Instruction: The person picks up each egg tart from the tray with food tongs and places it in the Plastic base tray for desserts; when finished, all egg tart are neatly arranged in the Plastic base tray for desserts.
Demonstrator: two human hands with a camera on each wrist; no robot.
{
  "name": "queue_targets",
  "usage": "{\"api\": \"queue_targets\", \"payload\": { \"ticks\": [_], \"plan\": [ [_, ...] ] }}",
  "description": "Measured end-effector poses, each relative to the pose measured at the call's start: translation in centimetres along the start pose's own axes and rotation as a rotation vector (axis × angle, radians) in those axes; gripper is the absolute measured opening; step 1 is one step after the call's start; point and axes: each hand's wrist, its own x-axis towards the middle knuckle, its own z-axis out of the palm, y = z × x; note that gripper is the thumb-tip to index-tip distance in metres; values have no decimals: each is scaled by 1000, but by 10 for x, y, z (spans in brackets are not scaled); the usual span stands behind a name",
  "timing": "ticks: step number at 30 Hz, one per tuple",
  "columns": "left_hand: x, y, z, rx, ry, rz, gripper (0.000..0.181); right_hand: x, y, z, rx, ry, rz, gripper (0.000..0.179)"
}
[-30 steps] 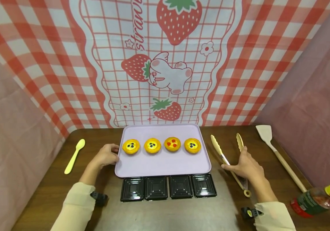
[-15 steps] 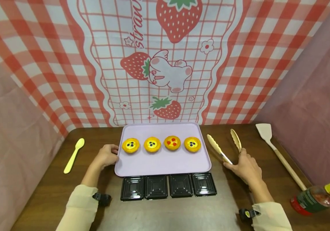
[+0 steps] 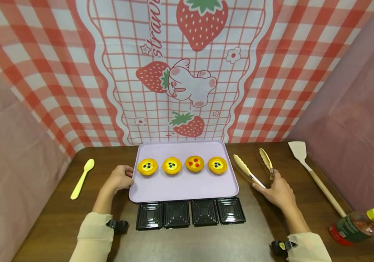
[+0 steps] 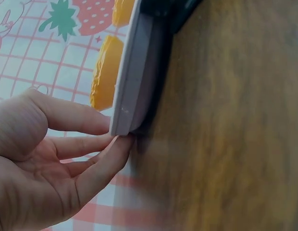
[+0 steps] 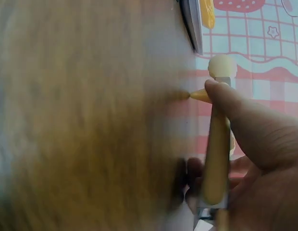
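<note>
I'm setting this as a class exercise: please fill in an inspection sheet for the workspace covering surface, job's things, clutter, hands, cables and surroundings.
Surface: brown table; its front middle looks grey, sheet or glare, cannot tell.
Job's things: tray bearing four tarts in a row, three dotted blue and one red; four black squares lined up in front; tongs, spread, right of the tray.
Clutter: spoon at left; spatula and bottle at right, untouched.
Hands: left hand holds the tray's left edge; right hand holds the tongs.
Cables: nothing seen.
Surroundings: strawberry-print cloth behind; pink cloth at both sides.
</note>
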Motion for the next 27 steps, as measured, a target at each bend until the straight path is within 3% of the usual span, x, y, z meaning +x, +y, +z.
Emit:
{"api": "queue_targets", "payload": {
  "ticks": [8, 20, 27],
  "plan": [
    [-2, 2, 0, 67, 23, 16, 49, 8, 1, -6, -11, 46, -67, 95],
    [-1, -2, 1, 12, 18, -6, 49, 17, -21, -58, -56, 164, -230, 63],
    [-1, -2, 0, -10, 11, 3, 49, 20, -44, -81, -107, 121, -343, 66]
  ]
}}
